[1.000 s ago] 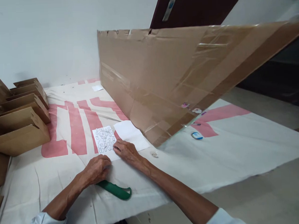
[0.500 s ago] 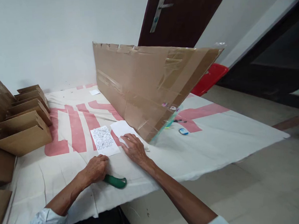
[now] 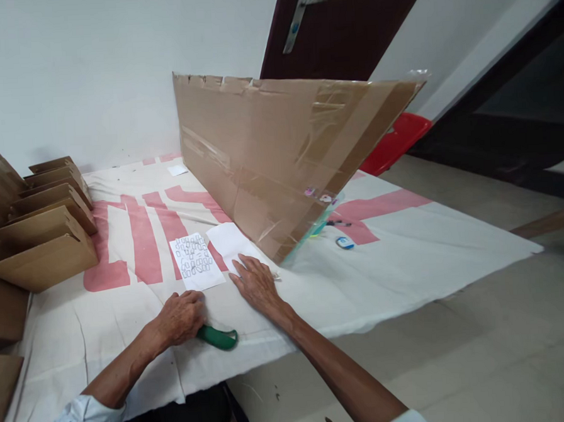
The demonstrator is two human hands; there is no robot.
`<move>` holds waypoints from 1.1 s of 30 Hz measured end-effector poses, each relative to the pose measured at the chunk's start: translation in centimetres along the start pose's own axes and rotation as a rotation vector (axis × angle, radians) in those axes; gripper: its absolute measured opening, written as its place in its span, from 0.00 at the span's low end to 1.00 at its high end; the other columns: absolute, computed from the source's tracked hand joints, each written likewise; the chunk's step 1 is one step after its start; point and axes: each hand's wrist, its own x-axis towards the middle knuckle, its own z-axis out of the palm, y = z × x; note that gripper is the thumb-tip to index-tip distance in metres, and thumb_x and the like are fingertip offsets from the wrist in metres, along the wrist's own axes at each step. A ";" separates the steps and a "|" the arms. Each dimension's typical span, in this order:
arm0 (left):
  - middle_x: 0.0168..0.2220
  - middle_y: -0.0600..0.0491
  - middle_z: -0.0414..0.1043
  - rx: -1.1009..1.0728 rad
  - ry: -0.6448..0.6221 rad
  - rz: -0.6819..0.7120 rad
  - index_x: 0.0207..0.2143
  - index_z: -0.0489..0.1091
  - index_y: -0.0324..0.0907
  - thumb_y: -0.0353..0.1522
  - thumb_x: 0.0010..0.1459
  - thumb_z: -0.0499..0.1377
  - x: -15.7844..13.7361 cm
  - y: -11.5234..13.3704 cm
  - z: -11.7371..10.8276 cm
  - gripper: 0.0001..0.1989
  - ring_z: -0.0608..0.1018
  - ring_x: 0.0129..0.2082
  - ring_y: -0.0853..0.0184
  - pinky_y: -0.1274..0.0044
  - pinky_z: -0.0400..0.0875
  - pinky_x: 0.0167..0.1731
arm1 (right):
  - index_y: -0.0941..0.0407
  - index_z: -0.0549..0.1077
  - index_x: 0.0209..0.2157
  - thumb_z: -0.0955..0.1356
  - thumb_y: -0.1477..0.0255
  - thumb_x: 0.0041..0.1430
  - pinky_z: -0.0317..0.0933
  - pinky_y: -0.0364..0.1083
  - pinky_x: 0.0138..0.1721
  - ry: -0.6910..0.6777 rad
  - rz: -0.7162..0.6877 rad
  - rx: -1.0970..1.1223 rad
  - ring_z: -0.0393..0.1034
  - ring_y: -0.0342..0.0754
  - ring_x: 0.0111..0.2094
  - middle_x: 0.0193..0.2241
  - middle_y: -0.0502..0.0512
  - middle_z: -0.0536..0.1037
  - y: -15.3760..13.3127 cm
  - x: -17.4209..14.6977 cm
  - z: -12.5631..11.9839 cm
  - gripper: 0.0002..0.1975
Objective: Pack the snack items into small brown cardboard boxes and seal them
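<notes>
My left hand rests on the cloth with its fingers curled under. A green handle with a looped end sticks out from beneath it; the rest of that tool is hidden, and I cannot see whether the fingers grip it. My right hand lies flat, fingers apart, on the near edge of a blank white sheet. Left of that sheet is a paper covered with small hand-drawn boxes. Behind my right hand a big taped cardboard panel stands tilted on the table.
Open cardboard boxes line the table's left side. A blue and white roll and dark pens lie right of the panel. A small white paper is farther back. Beyond the table stands a red chair.
My right hand has shifted slightly right and toward me on the blank sheet. My left hand stays almost in place by the green handle. The view has tilted a little.
</notes>
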 end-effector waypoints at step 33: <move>0.71 0.38 0.62 0.110 -0.039 -0.047 0.56 0.69 0.42 0.31 0.69 0.55 0.0 -1.4 -0.6 0.15 0.70 0.67 0.49 0.56 0.70 0.59 | 0.57 0.79 0.56 0.64 0.71 0.71 0.61 0.58 0.64 0.092 0.032 0.155 0.67 0.60 0.62 0.61 0.65 0.77 -1.8 -2.3 -2.6 0.18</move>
